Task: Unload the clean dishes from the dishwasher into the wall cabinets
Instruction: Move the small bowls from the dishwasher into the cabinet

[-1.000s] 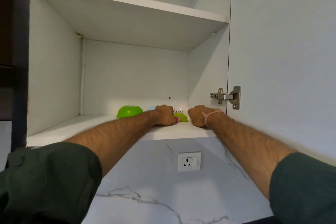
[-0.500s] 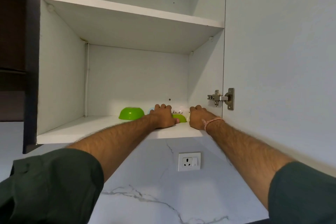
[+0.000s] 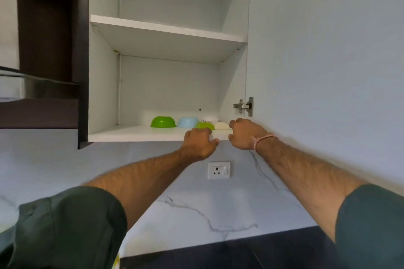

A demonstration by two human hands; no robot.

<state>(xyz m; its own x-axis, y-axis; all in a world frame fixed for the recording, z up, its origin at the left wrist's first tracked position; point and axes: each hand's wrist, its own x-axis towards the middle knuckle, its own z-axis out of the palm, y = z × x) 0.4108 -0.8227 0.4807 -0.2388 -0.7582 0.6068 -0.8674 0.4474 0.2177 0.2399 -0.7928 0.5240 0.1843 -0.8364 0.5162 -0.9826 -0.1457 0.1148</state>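
The wall cabinet stands open, and on its lower shelf several bowls lie upside down in a row: a green bowl, a light blue bowl, a smaller green bowl and a cream bowl. A white patterned dish peeks out behind them. My left hand is at the shelf's front edge, fingers loosely curled, holding nothing. My right hand hovers just right of it near the cream bowl, also loosely curled and empty.
The upper shelf is bare. The cabinet door hangs open on the right, on a metal hinge. A dark hood unit sits left of the cabinet. A wall socket is on the marble backsplash above a dark countertop.
Both hands have pulled back from among the bowls to the shelf's front edge, uncovering the small green and cream bowls. The view has backed away from the cabinet.
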